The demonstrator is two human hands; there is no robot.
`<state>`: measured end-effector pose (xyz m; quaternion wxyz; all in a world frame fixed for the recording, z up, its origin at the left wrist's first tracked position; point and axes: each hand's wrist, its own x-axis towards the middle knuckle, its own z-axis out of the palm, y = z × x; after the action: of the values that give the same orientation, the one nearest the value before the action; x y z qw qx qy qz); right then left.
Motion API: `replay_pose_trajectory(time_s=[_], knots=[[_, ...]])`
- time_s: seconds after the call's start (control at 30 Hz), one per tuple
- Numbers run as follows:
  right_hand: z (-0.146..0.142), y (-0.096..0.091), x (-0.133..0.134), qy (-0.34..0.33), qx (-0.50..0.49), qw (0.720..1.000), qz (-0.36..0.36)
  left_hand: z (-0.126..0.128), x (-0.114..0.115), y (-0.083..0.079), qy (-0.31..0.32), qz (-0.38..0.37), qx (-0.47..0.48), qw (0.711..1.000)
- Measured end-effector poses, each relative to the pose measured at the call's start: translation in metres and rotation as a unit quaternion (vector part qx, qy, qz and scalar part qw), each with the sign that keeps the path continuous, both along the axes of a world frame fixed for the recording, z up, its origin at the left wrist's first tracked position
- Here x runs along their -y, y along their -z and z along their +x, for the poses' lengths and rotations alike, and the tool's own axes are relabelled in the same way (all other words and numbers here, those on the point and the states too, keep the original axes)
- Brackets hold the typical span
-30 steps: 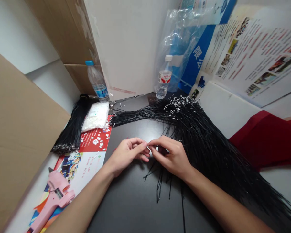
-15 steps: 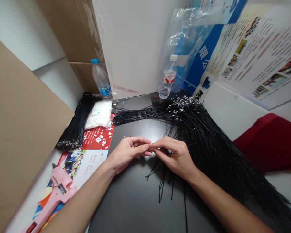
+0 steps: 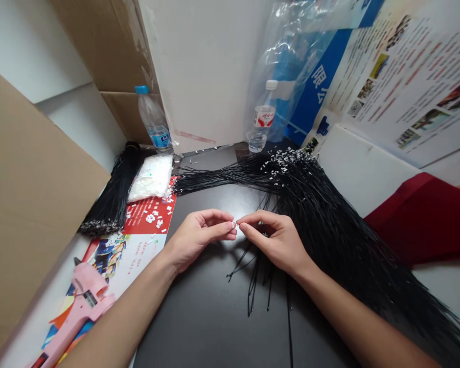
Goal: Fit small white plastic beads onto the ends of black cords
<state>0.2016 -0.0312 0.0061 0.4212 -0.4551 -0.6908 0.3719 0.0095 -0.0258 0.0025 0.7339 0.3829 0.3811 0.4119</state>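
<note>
Over the dark table, my left hand point(image 3: 203, 231) pinches a small white piece point(image 3: 234, 224) between thumb and fingers. My right hand point(image 3: 272, 235) is closed in a pinch just to the right of it, fingertips almost meeting the left ones. What the right fingers hold is too small to make out. Several thin black cords point(image 3: 251, 286) hang out below my right hand. Beside it spreads a large heap of black cords point(image 3: 329, 225), with small white pieces point(image 3: 287, 159) on their far ends.
A clear bag of white pieces point(image 3: 152, 177) lies at left, near loose white pieces on a printed sheet point(image 3: 138, 255). A pink glue gun point(image 3: 82, 301), another black cord bundle point(image 3: 113, 199), a blue-capped bottle point(image 3: 153, 120), a white-capped bottle point(image 3: 263, 117) and dark red cloth point(image 3: 429, 220) surround the table.
My fingertips have drawn slightly apart, and the white piece now shows between them. The whole view has shifted a little; the cords and other things stay in place.
</note>
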Motion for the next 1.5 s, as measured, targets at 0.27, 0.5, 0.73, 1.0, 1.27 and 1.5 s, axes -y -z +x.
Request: replay_pose_trajectory(time_s=[0.27,0.5,0.73,1.0,1.27,1.5], knots=[[-0.0007,-0.0006,-0.0003,-0.003,-0.016,0.999,-0.031,0.0009,0.0000,0.0003,0.004,0.000,0.007,1.000],[-0.0019,-0.0022,-0.0003,-0.012,-0.038,0.998,-0.054,-0.0006,0.0005,0.0007,0.003,0.001,-0.007,1.000],[-0.0018,0.0000,-0.0003,-0.010,-0.029,0.997,-0.067,0.0001,0.0000,0.0009,0.000,-0.008,-0.012,1.000],[-0.0011,0.0006,-0.0010,-0.007,-0.015,0.997,-0.070,0.0001,0.0014,0.0013,-0.008,0.003,-0.048,0.999],[0.0008,0.0040,-0.0024,-0.013,-0.002,0.997,-0.082,0.0023,0.0007,0.0001,-0.016,0.023,-0.082,0.996],[0.0005,0.0053,-0.0025,-0.009,0.009,0.997,-0.078,0.0032,0.0018,-0.0021,-0.028,0.025,-0.098,0.995]])
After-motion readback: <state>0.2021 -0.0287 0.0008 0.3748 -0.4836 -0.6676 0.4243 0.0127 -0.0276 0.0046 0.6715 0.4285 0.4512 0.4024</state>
